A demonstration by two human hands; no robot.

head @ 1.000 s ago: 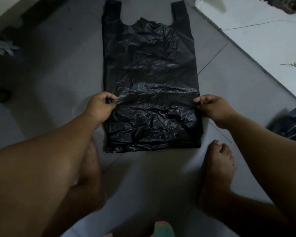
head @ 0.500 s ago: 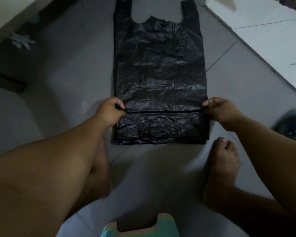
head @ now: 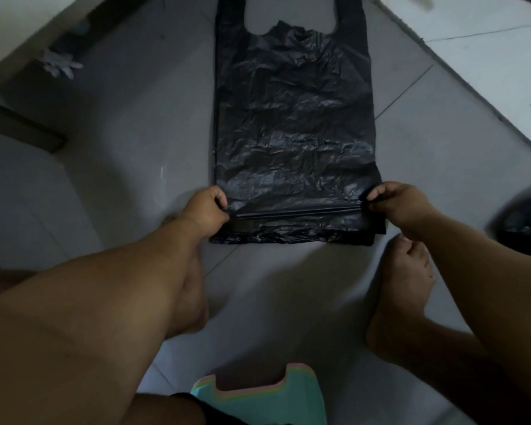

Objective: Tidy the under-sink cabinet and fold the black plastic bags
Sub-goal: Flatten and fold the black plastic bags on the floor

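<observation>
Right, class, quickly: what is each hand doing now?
Left hand: pinching the left edge of the black plastic bag.
Right hand: pinching its right edge.

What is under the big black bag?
The black plastic bag lies flat on the grey tiled floor. Its near edge looks layered; anything beneath is covered.

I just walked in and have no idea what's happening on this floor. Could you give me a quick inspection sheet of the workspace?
Surface: grey tiled floor, dimly lit.
Job's things: black plastic bag lying flat, handles pointing away, a crease raised across it near the bottom edge.
Clutter: second black bag crumpled at the right edge; pale crumpled item far left, too dim to identify.
Hands: left hand and right hand each pinch one side edge of the bag at the crease.
Cables: nothing seen.
Surroundings: bare feet on the floor; pastel stool under the person.
</observation>
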